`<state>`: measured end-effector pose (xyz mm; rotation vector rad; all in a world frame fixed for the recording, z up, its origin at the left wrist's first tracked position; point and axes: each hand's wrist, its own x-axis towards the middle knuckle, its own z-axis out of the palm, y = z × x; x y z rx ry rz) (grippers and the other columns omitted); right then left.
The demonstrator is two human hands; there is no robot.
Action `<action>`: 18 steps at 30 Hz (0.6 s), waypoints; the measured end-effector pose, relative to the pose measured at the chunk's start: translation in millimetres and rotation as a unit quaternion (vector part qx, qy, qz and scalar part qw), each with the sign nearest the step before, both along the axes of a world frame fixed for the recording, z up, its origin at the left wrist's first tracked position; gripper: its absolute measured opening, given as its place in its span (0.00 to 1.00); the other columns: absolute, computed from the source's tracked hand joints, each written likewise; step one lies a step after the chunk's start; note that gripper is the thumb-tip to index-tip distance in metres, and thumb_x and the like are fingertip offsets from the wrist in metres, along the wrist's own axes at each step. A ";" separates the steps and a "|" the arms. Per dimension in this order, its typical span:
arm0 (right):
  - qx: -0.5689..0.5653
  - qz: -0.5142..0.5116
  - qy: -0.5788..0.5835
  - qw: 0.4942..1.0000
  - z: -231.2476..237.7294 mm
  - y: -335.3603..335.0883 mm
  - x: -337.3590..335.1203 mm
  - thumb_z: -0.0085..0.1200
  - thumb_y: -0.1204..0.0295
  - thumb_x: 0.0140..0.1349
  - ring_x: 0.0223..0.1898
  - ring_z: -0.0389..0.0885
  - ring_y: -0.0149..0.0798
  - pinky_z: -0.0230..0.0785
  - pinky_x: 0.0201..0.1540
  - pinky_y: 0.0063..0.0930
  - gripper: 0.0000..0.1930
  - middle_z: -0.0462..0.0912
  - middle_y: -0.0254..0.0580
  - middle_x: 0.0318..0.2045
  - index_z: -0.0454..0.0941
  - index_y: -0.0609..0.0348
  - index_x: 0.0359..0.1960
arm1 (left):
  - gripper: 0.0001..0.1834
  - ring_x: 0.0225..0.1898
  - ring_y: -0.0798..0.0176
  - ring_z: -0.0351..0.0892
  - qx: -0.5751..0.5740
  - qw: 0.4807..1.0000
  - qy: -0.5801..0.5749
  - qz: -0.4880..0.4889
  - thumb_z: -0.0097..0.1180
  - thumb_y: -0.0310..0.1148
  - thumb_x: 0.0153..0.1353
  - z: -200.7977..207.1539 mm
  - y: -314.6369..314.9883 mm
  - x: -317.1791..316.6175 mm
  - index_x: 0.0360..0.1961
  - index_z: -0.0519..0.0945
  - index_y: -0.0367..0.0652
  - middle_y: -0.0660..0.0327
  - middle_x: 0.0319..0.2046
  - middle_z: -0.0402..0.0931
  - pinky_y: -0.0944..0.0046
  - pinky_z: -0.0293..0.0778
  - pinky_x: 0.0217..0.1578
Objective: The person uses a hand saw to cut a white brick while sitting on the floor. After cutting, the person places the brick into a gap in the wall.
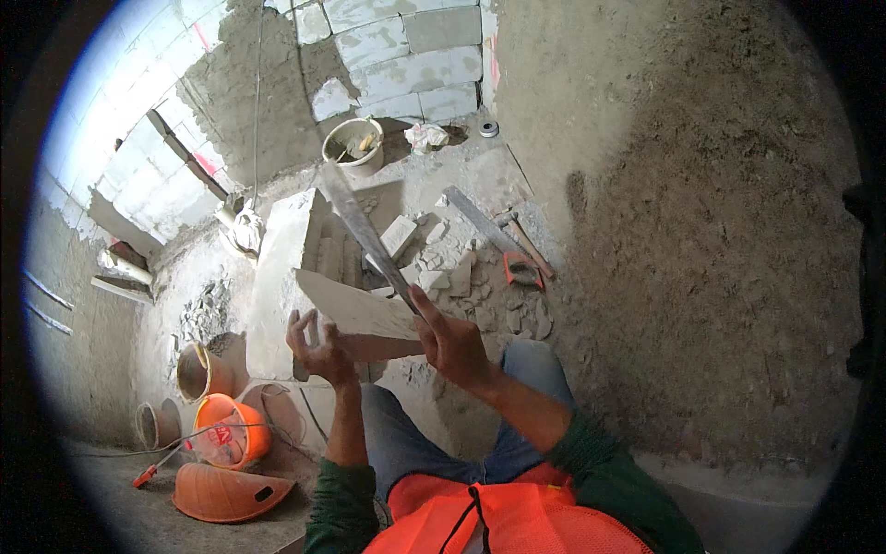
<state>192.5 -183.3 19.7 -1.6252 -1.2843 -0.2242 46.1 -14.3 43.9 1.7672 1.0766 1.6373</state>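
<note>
The right hand (452,346) is clenched on the near end of a long metal blade (365,231), a saw or straightedge, which runs up and away from it across the top of a pale block (355,319). The left hand (318,346) steadies that block from below and behind, palm cupped and fingers spread; whether those fingers truly close on it cannot be told. The block is held tilted in the air over the person's knees, its flat face up.

Just beyond the block stands a bigger slab (281,268), upright. Past the block, further off, rubble (461,277) litters the floor, with a level (480,222) and a hammer (526,245) among it. Well beyond the block, by the wall, sits a bucket (353,145). Left of the block, low down, lie orange tubs (231,429).

To work cleanly here, I judge the blade should stay flat on its line, the stroke long and light, and the left thumb kept clear of the edge, since a block held in the air can twist or snap.
</note>
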 end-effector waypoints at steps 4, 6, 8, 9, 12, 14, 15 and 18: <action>-0.268 0.014 -0.022 0.963 -34.7 -12.3 -14.2 0.47 0.74 0.68 0.15 0.76 0.46 0.70 0.21 0.44 0.30 0.77 0.47 0.17 0.58 0.52 0.72 | 0.19 0.61 0.49 0.69 -0.027 0.999 -0.016 -0.020 0.66 0.36 0.57 10.5 26.3 12.5 0.44 0.79 0.34 0.45 0.57 0.68 0.49 0.72 0.60; -0.287 0.003 -0.019 0.958 -49.5 -12.0 -15.9 0.48 0.73 0.68 0.16 0.76 0.46 0.70 0.22 0.44 0.30 0.78 0.51 0.18 0.58 0.51 0.72 | 0.17 0.60 0.50 0.70 -0.036 0.998 -0.028 -0.039 0.65 0.32 0.56 15.4 27.2 15.3 0.44 0.79 0.33 0.45 0.57 0.67 0.50 0.72 0.60; -0.274 0.008 -0.007 0.962 -46.2 -1.2 -4.5 0.49 0.73 0.68 0.17 0.77 0.46 0.71 0.22 0.43 0.30 0.80 0.54 0.20 0.58 0.51 0.73 | 0.15 0.60 0.50 0.70 -0.035 0.997 -0.044 -0.046 0.65 0.29 0.56 24.0 35.6 26.2 0.43 0.79 0.33 0.46 0.57 0.67 0.51 0.72 0.61; -0.248 0.023 0.020 0.968 -39.9 1.0 -3.8 0.49 0.72 0.68 0.17 0.78 0.47 0.71 0.22 0.43 0.30 0.80 0.55 0.21 0.58 0.52 0.73 | 0.14 0.59 0.51 0.71 -0.051 0.997 -0.033 -0.042 0.65 0.29 0.56 24.9 35.6 24.7 0.42 0.79 0.33 0.47 0.57 0.66 0.52 0.72 0.61; -0.085 0.001 0.033 0.996 -10.3 16.2 14.3 0.49 0.72 0.68 0.19 0.79 0.48 0.71 0.23 0.43 0.30 0.81 0.57 0.23 0.58 0.53 0.72 | 0.13 0.59 0.51 0.71 -0.086 0.996 0.020 -0.026 0.64 0.28 0.57 28.0 49.2 33.2 0.40 0.79 0.34 0.48 0.57 0.66 0.54 0.72 0.59; 0.044 -0.025 0.020 0.999 -7.3 23.0 15.6 0.50 0.72 0.68 0.20 0.80 0.49 0.71 0.23 0.42 0.31 0.81 0.56 0.23 0.58 0.53 0.72 | 0.13 0.60 0.51 0.70 -0.086 0.995 -0.023 -0.050 0.64 0.29 0.57 30.4 64.5 39.2 0.41 0.79 0.34 0.48 0.57 0.66 0.53 0.72 0.59; 0.099 -0.038 0.012 0.994 -12.7 23.4 14.3 0.50 0.72 0.68 0.20 0.80 0.50 0.71 0.23 0.41 0.31 0.81 0.54 0.23 0.58 0.53 0.73 | 0.15 0.59 0.51 0.71 -0.101 0.993 -0.037 -0.047 0.66 0.32 0.56 31.6 72.2 43.1 0.41 0.79 0.34 0.49 0.55 0.68 0.53 0.72 0.59; -0.154 -0.008 -0.002 0.988 -56.7 10.2 5.1 0.46 0.75 0.65 0.20 0.81 0.51 0.72 0.22 0.46 0.34 0.81 0.52 0.22 0.54 0.50 0.74 | 0.16 0.58 0.52 0.73 -0.111 0.994 0.023 -0.001 0.67 0.33 0.56 36.2 88.7 49.9 0.41 0.79 0.34 0.50 0.53 0.70 0.55 0.73 0.57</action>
